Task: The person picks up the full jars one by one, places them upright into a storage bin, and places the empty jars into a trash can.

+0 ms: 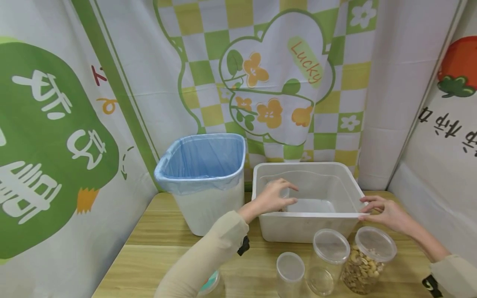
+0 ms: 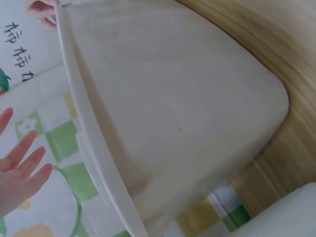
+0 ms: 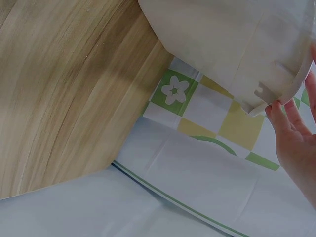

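Observation:
A white plastic tub (image 1: 313,215) stands on the table, its opening facing up. My left hand (image 1: 271,198) hovers over the tub's left front part with fingers spread, holding nothing. Part of a clear round container (image 1: 285,193) shows inside the tub behind that hand; the rest is hidden. At the tub's right front corner, my right hand (image 1: 385,213) pinches the rim, thumb below and fingers above. The right wrist view shows the thumb (image 3: 279,116) against the rim's underside. In the left wrist view, the left fingers (image 2: 24,148) are apart from the tub wall (image 2: 173,98).
Left of the tub stands a white trash bin (image 1: 214,207) with a blue liner. In front are a small lidded jar (image 1: 290,267), a larger clear jar (image 1: 331,248) and a jar of cashews and other nuts (image 1: 367,265). A teal-topped container (image 1: 209,283) is partly behind my left sleeve.

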A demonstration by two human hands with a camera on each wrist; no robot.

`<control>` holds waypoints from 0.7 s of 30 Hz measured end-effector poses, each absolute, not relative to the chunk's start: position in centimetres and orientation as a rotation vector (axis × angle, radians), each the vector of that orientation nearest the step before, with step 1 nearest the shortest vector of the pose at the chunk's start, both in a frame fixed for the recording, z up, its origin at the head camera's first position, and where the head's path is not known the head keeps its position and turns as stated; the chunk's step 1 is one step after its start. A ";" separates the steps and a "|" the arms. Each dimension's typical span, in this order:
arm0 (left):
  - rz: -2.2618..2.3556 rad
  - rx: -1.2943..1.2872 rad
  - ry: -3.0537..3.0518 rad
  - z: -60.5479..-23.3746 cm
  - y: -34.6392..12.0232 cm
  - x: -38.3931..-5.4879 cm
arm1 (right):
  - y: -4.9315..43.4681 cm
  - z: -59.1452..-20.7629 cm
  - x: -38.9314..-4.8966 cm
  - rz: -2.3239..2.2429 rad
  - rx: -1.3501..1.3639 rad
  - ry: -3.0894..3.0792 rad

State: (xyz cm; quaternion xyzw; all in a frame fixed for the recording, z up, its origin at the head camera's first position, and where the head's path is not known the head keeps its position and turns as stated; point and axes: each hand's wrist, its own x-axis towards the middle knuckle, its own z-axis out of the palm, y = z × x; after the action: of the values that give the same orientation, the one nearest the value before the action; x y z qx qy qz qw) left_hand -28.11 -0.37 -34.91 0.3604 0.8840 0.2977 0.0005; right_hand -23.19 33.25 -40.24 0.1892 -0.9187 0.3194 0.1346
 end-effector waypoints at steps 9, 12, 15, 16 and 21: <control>0.916 1.324 2.742 -34.2 1.3 -25.5 | 33.2 -40.3 -23.0 0.948 0.543 -2.665; 0.906 1.369 2.742 -34.3 2.1 -24.6 | 33.2 -40.3 -23.0 0.956 0.546 -2.663; 0.910 1.428 2.742 -34.6 2.8 -23.9 | 33.2 -40.3 -23.0 0.970 0.546 -2.662; 0.917 1.449 2.737 -34.6 3.1 -23.6 | 33.2 -40.4 -23.0 0.973 0.546 -2.661; 0.935 1.555 2.709 -35.0 4.7 -22.4 | 33.3 -40.5 -23.1 0.981 0.550 -2.654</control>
State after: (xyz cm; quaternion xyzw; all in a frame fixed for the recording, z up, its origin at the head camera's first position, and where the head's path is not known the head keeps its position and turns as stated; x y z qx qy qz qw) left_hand -22.41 4.65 -34.96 0.4761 0.8294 0.2861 -0.0596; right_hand -23.09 33.32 -40.51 0.1893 -0.9129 0.3376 0.1293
